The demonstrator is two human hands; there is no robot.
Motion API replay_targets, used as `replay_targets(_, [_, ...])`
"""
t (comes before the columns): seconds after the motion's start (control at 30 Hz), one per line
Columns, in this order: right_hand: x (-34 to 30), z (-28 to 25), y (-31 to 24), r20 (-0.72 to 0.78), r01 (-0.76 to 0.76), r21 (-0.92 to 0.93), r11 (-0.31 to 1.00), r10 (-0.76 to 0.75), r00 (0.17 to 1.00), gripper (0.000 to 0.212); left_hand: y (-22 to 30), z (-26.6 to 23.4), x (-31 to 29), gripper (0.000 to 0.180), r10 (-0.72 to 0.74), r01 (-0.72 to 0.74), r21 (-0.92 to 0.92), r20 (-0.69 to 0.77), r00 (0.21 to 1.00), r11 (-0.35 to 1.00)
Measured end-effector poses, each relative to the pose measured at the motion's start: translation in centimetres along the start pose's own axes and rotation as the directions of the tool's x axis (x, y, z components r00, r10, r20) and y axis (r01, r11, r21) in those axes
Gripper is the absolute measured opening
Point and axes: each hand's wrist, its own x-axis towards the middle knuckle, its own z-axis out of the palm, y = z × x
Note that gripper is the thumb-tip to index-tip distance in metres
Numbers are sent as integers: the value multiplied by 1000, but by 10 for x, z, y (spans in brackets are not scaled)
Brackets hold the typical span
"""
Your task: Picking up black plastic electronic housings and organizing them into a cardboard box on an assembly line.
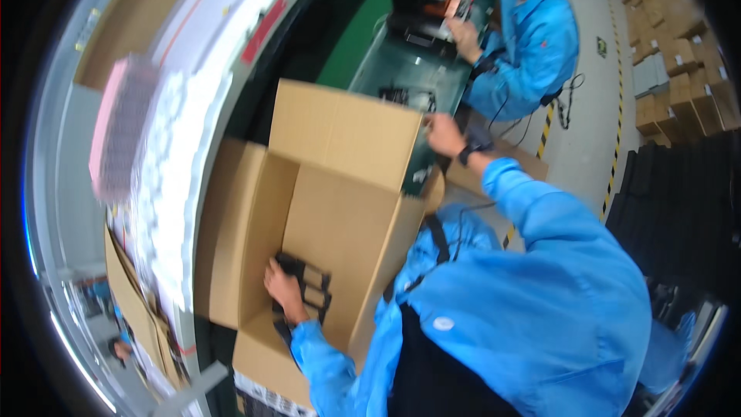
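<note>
A large open cardboard box [336,208] stands in front of me with its flaps folded outward. My left hand [283,287] reaches down inside it, closed on the edge of a black plastic frame [315,293] with rectangular openings. The frame lies low in the box, by its left wall; part of it is hidden behind the hand and sleeve. At the box's far right, my right hand [445,137] has its fingers bent at the outer corner of the far flap [347,127], seemingly gripping its edge.
Beyond the box, a co-worker [525,46] in blue handles parts at a green-topped bench [413,69]. White wrapped material [166,185] and a pink block [123,131] are on the left. Cardboard boxes [679,69] and dark stacks [679,208] stand at right.
</note>
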Motion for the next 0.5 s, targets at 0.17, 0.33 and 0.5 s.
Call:
replay_targets(0.17, [74,59,56,12,88,-325,942,-89,996,35,104,-89,-18,25,16,62,-497,151,988,866])
replay_targets(0.33, [75,79,67,297,100,-701,706,161,941,18,172,-97,-76,18,240,-135,-673,65,969,727])
replay_targets(0.5, [6,72,66,211,-117,-566,816,280,936,13,189,-121,-89,23,36,214,-772,292,956,599])
